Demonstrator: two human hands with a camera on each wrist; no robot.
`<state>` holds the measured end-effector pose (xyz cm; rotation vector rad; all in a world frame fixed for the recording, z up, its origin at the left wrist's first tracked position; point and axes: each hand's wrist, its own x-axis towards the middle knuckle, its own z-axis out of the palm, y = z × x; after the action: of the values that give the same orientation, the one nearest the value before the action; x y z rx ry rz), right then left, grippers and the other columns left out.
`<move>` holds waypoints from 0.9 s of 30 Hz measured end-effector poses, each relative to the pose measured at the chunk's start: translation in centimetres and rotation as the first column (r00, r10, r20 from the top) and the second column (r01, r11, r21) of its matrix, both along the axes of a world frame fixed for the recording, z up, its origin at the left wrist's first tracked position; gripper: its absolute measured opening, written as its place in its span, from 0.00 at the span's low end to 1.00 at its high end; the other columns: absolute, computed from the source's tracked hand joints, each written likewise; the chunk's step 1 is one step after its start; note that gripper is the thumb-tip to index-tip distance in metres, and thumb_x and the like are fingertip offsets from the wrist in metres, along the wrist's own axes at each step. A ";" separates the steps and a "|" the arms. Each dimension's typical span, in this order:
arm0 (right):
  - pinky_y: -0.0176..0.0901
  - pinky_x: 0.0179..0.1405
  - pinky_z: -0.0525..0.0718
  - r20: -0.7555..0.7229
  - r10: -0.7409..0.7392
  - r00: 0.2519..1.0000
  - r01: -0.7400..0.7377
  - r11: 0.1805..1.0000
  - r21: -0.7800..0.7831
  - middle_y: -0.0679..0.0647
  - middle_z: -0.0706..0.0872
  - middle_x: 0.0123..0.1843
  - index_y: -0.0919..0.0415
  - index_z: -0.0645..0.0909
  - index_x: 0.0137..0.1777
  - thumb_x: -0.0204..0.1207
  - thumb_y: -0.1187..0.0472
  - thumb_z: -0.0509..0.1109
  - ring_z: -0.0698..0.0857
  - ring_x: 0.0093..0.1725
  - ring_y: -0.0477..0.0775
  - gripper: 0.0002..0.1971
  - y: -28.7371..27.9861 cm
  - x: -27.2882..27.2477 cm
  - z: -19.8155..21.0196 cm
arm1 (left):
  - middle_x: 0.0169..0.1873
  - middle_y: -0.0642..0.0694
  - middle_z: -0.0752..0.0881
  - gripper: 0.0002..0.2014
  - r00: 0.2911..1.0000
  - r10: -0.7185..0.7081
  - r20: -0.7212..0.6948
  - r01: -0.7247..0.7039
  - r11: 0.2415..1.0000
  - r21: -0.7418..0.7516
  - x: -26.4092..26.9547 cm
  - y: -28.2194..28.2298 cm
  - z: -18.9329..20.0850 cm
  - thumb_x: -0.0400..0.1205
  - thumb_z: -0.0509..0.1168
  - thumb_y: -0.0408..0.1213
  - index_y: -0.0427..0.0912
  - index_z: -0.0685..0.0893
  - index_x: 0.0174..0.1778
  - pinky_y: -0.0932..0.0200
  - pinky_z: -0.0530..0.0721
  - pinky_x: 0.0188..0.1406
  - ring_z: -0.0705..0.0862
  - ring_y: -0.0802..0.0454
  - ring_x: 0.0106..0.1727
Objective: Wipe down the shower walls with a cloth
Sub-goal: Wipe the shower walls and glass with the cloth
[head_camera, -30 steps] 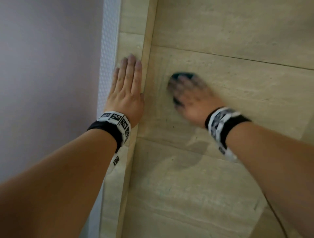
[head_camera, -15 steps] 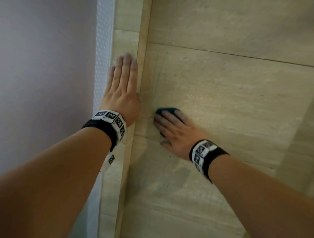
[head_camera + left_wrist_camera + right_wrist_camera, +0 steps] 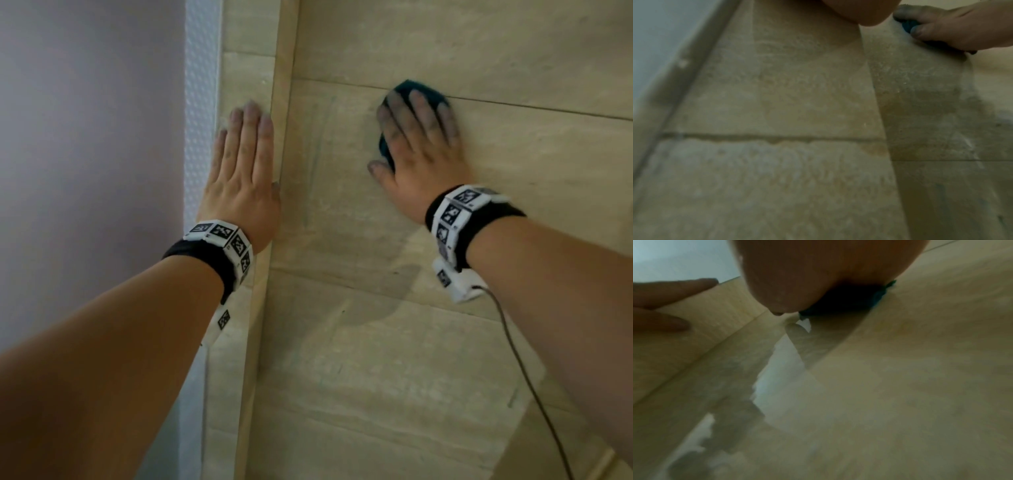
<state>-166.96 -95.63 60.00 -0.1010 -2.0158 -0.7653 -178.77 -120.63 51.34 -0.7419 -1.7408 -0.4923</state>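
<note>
A dark teal cloth (image 3: 409, 89) lies flat against the beige tiled shower wall (image 3: 376, 342), just below a horizontal grout line. My right hand (image 3: 416, 133) presses it to the tile with straight, spread fingers; only the cloth's top and left edges show. The cloth (image 3: 909, 27) peeks out under those fingers in the left wrist view, and its edge (image 3: 878, 296) shows under the palm in the right wrist view. My left hand (image 3: 245, 161) rests flat on the narrow tiled strip (image 3: 248, 34) left of the wall's corner, holding nothing.
A white textured strip (image 3: 200, 85) and a pale lilac wall (image 3: 85, 137) stand left of the tiles. A thin cable (image 3: 527, 370) hangs from my right wrist band. Faint teal streaks (image 3: 320, 137) mark the tile between my hands.
My right hand with the cloth swept down and left toward the corner, then up and right to the grout line. The left hand has stayed put.
</note>
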 end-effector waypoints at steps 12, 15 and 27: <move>0.61 0.90 0.47 0.211 0.023 0.977 -0.054 0.988 0.145 0.50 0.51 0.93 0.52 0.49 0.92 0.90 0.42 0.48 0.48 0.92 0.55 0.33 1.4 1.1 -5.1 | 0.91 0.32 0.42 0.42 1.000 0.005 0.009 -0.005 1.000 -0.001 0.2 0.0 0.1 0.87 0.59 0.30 0.32 0.41 0.91 0.36 0.45 0.91 0.39 0.36 0.92; 0.62 0.90 0.44 0.098 -0.018 0.995 0.011 0.997 0.070 0.52 0.49 0.93 0.54 0.47 0.92 0.90 0.41 0.48 0.47 0.92 0.57 0.34 2.1 1.6 -1.5 | 0.91 0.32 0.42 0.42 1.000 0.006 0.007 -0.006 1.000 0.008 0.2 0.0 0.0 0.87 0.60 0.30 0.31 0.41 0.91 0.37 0.45 0.92 0.39 0.36 0.92; 0.56 0.88 0.48 0.227 0.268 0.936 -0.270 0.963 -0.024 0.50 0.63 0.90 0.54 0.66 0.88 0.88 0.58 0.61 0.58 0.90 0.57 0.28 -3.1 -2.8 -3.9 | 0.91 0.31 0.42 0.40 1.000 -0.002 -0.004 0.002 1.000 0.012 0.2 0.1 -0.1 0.86 0.58 0.29 0.31 0.42 0.91 0.36 0.45 0.91 0.40 0.36 0.92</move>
<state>-169.73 -98.74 56.10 0.2754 -2.1850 -0.6310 -178.60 -120.57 51.25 -0.7361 -1.7327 -0.5018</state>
